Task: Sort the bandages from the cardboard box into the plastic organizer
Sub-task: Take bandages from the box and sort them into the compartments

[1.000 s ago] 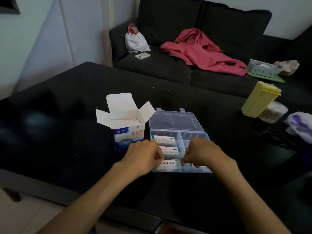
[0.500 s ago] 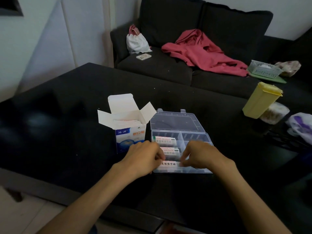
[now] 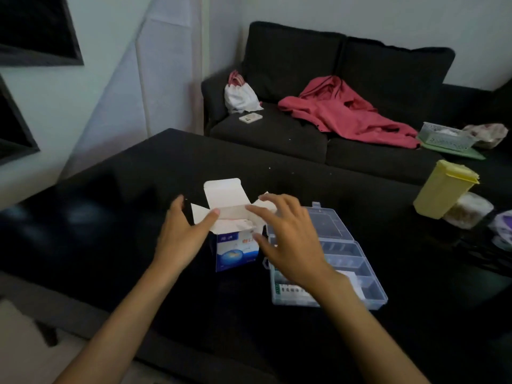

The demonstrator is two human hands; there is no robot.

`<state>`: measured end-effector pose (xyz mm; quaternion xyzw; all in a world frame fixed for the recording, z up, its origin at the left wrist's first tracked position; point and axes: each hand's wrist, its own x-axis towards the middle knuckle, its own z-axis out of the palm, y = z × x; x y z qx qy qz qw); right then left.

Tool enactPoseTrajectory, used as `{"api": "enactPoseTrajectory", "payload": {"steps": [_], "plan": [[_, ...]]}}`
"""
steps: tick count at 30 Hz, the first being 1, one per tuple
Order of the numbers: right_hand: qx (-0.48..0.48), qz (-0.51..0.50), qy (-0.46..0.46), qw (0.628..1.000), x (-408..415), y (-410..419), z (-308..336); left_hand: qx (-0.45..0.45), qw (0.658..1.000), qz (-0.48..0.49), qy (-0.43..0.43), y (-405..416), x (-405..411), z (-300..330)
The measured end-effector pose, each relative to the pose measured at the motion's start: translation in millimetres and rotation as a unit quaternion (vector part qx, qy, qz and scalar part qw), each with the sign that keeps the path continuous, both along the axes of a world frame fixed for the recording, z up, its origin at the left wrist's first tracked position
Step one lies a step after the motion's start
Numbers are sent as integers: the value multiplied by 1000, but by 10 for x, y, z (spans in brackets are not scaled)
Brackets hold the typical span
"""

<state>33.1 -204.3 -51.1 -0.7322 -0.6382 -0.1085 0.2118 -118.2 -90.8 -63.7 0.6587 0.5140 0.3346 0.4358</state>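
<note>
Head view shows your right hand [image 3: 288,239] spread with straight fingers over the open top of the cardboard box [image 3: 235,245], hiding the box's right flap and the near-left corner of the plastic organizer [image 3: 329,261]. Your right forearm crosses the organizer's front compartments, so only part of one printed bandage packet [image 3: 291,290] shows at the front left; the other compartments are blurred and hard to read. Your left hand [image 3: 182,239] is open too, thumb against the box's left flap, fingers reaching round the far side, where you cannot tell if they touch. White paper shows inside the box, but what it is stays unclear. The box is thin white card with a glossy blue front, standing upright on the dark, shiny table [image 3: 110,217], just left of the organizer. The organizer is clear hard plastic, lid folded back flat.
</note>
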Motion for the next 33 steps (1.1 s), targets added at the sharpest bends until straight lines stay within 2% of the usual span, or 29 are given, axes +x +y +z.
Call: {"api": "enactPoseTrajectory", "payload": {"steps": [2,4,7,10,12,16,21,24,28,33], "plan": [[20,4,-33,999,-72,91,-147,-91,994,-51,-25,1,-24,-53],[46,6,-36,998,-98,101,-248,-135,986,-90,-46,-28,-47,-53],[61,31,-37,997,-91,62,-302,-146,976,-110,-118,-61,-71,-7],[39,63,-35,997,-119,36,-283,-101,979,-85,-153,-96,-113,23],[44,58,5,997,-130,47,-284,-82,983,-76,-144,-106,-153,22],[54,2,69,996,-102,65,-198,-35,995,-68,-72,-28,-244,19],[-46,18,-17,999,-128,61,-79,-50,992,-98,-60,-28,-267,-5],[-50,36,-48,997,-163,69,-90,-48,993,-94,-52,-25,-263,-22],[-7,47,-19,999,-193,54,-46,-35,995,-80,-46,-28,-258,-12],[-31,92,-10,995,-155,44,-69,-11,996,-77,-34,-47,-232,2]]}}
